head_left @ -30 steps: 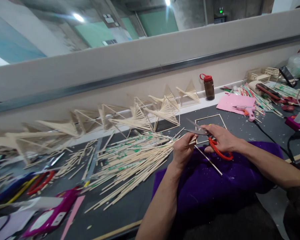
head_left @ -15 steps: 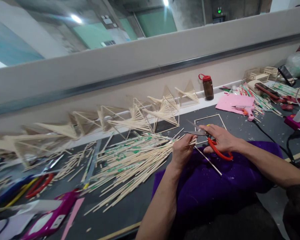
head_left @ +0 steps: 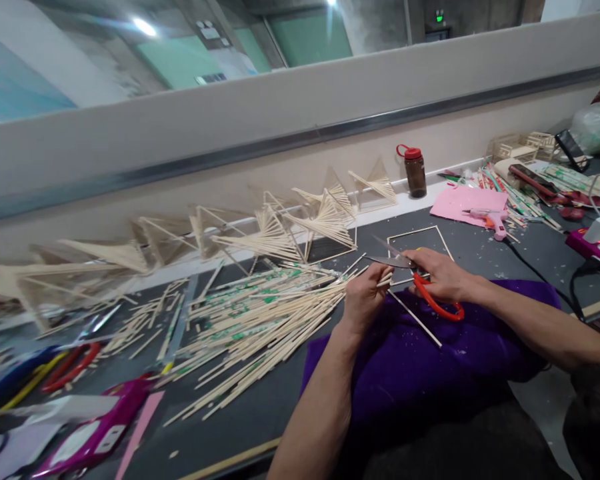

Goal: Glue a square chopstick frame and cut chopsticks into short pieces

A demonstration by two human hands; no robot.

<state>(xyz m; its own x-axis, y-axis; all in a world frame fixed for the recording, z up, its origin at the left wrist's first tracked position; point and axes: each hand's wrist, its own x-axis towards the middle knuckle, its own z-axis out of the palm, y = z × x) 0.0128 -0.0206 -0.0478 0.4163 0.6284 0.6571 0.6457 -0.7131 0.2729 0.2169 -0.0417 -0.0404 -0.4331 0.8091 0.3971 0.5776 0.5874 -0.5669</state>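
Red-handled scissors point(head_left: 437, 300) are in my right hand point(head_left: 440, 275), their blades apart and pointing left above my left hand point(head_left: 366, 297). My left hand is closed around some thin wooden sticks, whose short ends show at its right side. One loose stick point(head_left: 416, 319) slants over the purple cloth point(head_left: 430, 373) below the hands. Left of my left hand spreads a large pile of sticks point(head_left: 275, 327). Just behind the scissors a square stick frame point(head_left: 413, 231) lies on the dark table point(head_left: 240, 427), partly hidden by my right hand.
Several stick models point(head_left: 325, 220) stand along the wall. A brown bottle point(head_left: 415, 175) with a red lid is behind the hands. To the right are a pink glue gun point(head_left: 490, 219) on a pink sheet point(head_left: 455, 200) and a magenta power strip point(head_left: 593, 247). Pliers point(head_left: 25, 380) lie at far left.
The view has shifted slightly, moving the table items a little left in the picture. Both hands keep their holds, and the scissor blades remain apart.
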